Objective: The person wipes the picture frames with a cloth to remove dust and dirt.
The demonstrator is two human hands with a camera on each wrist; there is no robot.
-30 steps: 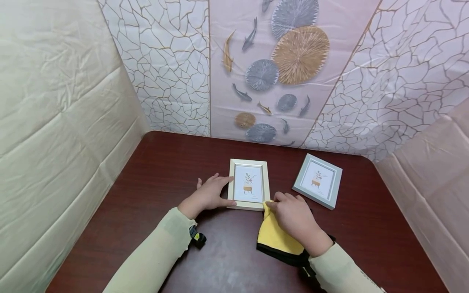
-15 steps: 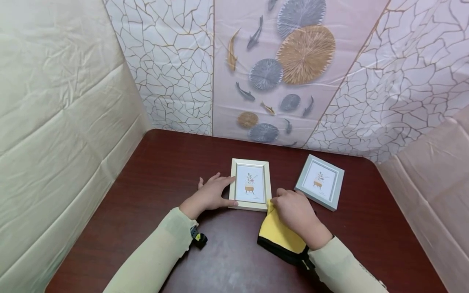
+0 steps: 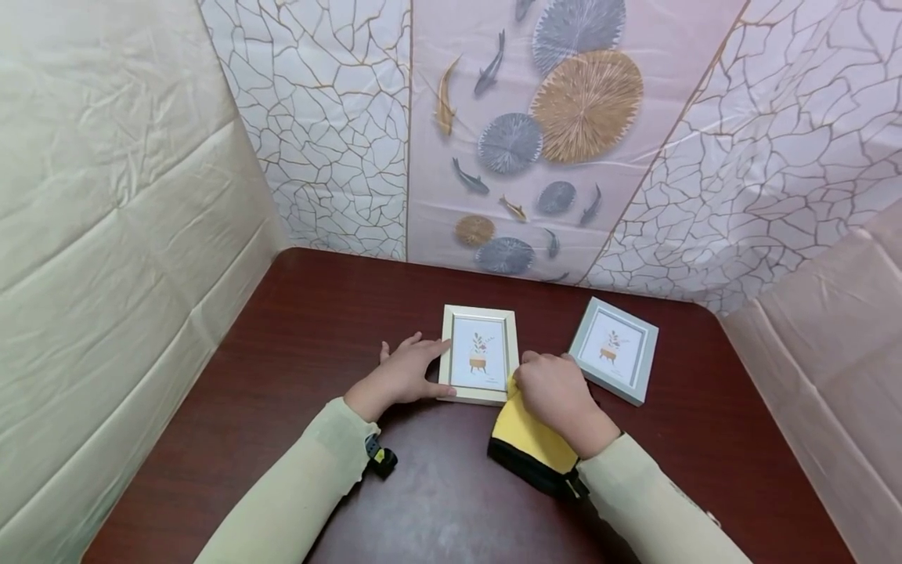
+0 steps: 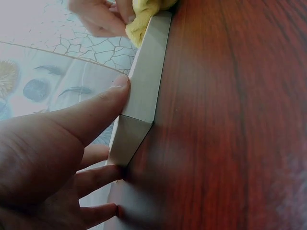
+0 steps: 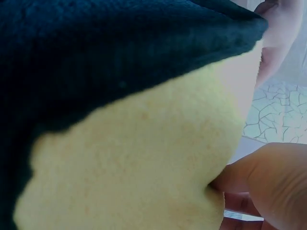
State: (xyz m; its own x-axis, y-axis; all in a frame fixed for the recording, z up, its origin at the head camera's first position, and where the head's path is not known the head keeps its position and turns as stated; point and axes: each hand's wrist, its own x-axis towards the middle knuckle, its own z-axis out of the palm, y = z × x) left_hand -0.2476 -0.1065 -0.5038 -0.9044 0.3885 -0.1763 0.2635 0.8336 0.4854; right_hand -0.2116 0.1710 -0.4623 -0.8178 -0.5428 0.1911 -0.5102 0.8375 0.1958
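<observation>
A cream picture frame [image 3: 479, 356] with a plant print lies face up on the table. My left hand [image 3: 404, 372] rests at its left side, fingers spread, with the thumb at the near left corner. In the left wrist view that thumb touches the frame's edge [image 4: 146, 72]. My right hand [image 3: 560, 395] pinches a yellow cleaning cloth [image 3: 532, 435] with a black border against the frame's lower right edge. The right wrist view is mostly filled by the hanging cloth [image 5: 144, 143], which hides the frame there. Its fingertips are partly covered by cloth.
A grey-blue picture frame [image 3: 615, 350] with a similar print lies tilted to the right, close beside my right hand. The dark red-brown table [image 3: 303, 313] ends at a patterned cloth backdrop [image 3: 338, 141]. Pale fabric walls [image 3: 127, 274] stand at both sides.
My right hand has moved slightly away from me along the cream frame's right edge, drawing the cloth with it. The left hand and both frames stay in place.
</observation>
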